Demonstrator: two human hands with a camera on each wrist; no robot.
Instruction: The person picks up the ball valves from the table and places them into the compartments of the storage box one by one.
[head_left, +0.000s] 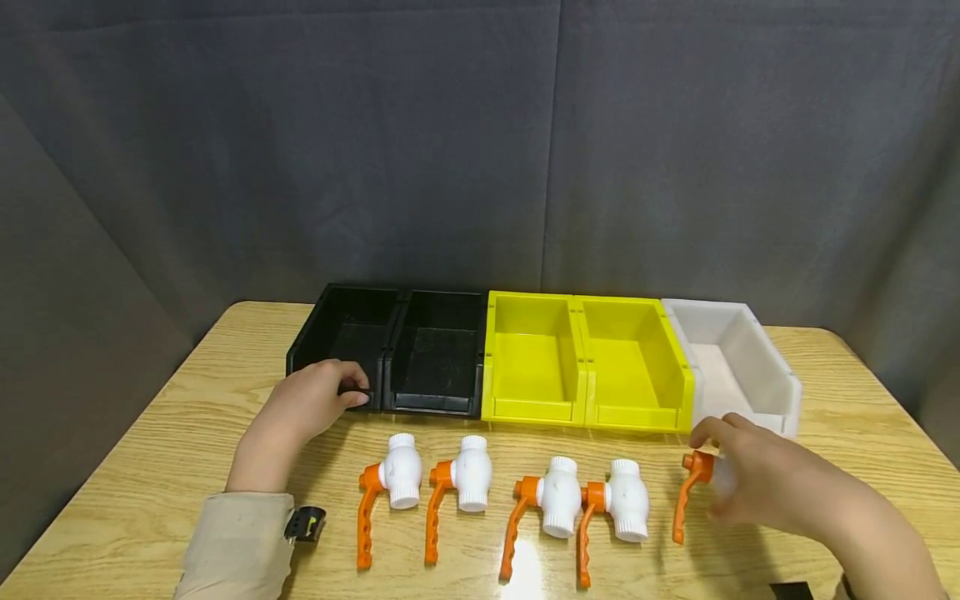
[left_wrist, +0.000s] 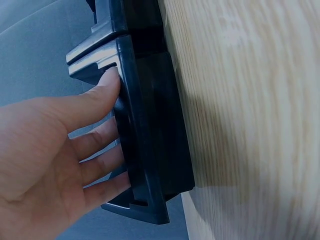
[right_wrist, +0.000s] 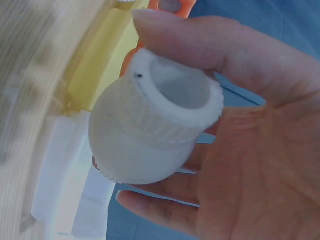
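Note:
My left hand (head_left: 318,400) rests at the front lip of the leftmost black bin (head_left: 309,335). In the left wrist view, its thumb touches one end of the lip (left_wrist: 131,95) and the other fingers lie loosely spread along the edge. On the right, my right hand (head_left: 772,475) grips a white ball valve (right_wrist: 145,120) with an orange lever handle (head_left: 684,500), close in front of the white bin (head_left: 772,358). The thumb presses near the valve's open end, and its fingers curl behind the body. Much of this valve is hidden by the hand in the head view.
Several similar valves, among them one valve (head_left: 405,471) at the left and another valve (head_left: 628,500) at the right, lie in a row on the wooden table (head_left: 150,492). A second black bin (head_left: 435,404) and two yellow bins (head_left: 534,410) stand between the outer bins. Grey curtain (head_left: 480,150) hangs behind.

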